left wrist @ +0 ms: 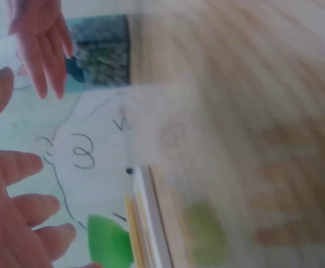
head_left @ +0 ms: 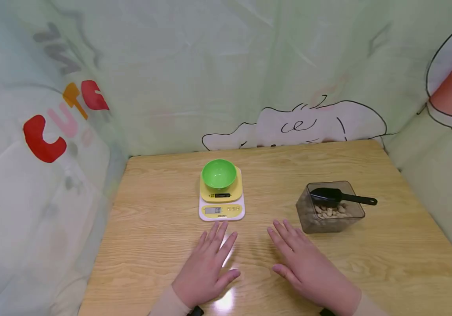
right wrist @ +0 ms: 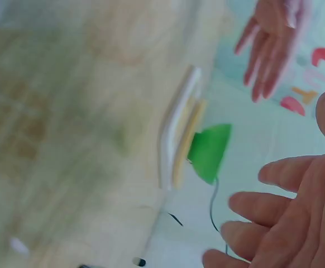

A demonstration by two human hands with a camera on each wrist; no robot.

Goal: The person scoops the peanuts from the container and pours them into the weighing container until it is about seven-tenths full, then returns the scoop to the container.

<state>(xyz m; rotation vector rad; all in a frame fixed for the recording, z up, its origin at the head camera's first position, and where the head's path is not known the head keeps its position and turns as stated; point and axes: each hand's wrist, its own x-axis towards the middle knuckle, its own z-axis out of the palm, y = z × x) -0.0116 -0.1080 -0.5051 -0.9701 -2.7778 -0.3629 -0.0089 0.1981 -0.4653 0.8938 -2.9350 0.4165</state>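
My left hand (head_left: 204,272) hovers palm down with fingers spread, just in front of a yellow and white kitchen scale (head_left: 227,212). On the scale's platform sits a small green bowl (head_left: 219,174), and the display reads 0.0. My right hand (head_left: 308,267) is held the same way, fingers straight, between the scale and a clear plastic container (head_left: 316,226). Pale, nut-like pieces (head_left: 330,212) fill the lower part of that container. A black scoop (head_left: 326,195) lies across its top, handle pointing right. Both palms hold nothing in the wrist views.
The wooden table (head_left: 154,210) carries the scale at its middle and the container to the right. A pale printed curtain (head_left: 210,74) with cartoon drawings stands behind the table's back edge and along both sides.
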